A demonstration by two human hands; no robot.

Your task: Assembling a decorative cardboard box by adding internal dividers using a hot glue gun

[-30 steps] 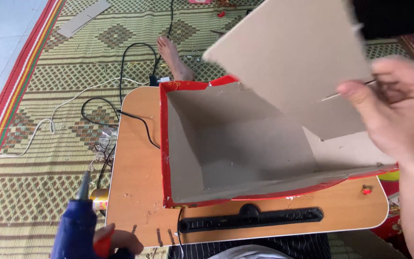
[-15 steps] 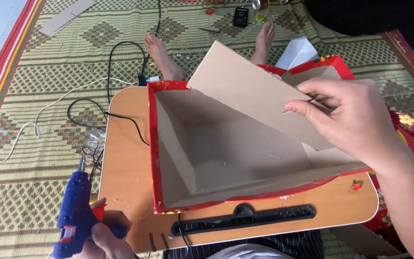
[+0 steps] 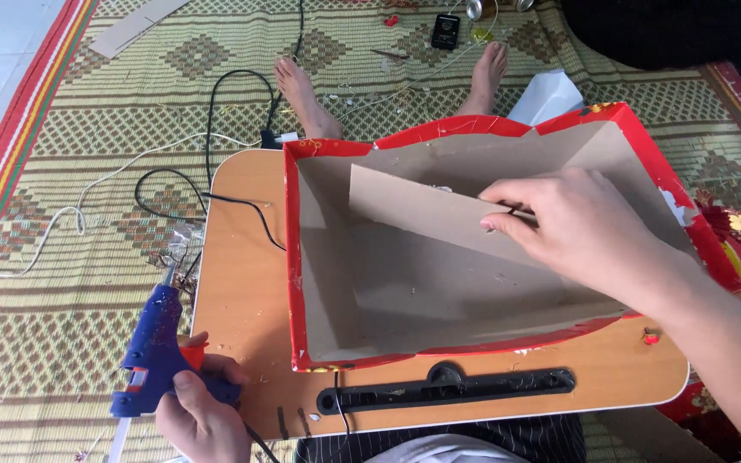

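Observation:
A red-edged cardboard box (image 3: 302, 257) lies open on a small wooden lap table (image 3: 237, 291). My right hand (image 3: 576, 227) grips a flat grey cardboard sheet (image 3: 413, 210) by its right end and holds it inside the box, standing across the interior. My left hand (image 3: 203, 416) holds a blue hot glue gun (image 3: 152, 347) by its handle at the table's front left corner, nozzle pointing away from me, apart from the box.
Black and white cords (image 3: 173, 184) trail over the woven mat (image 3: 62, 129) to the left. My bare feet (image 3: 302, 90) stretch beyond the table. A black slot bar (image 3: 448, 386) runs along the table's front. A phone (image 3: 446, 30) and cardboard scraps lie at the far edge.
My right hand has lowered the cardboard sheet from above the box down into its interior. The glue gun has stayed in my left hand at the front left.

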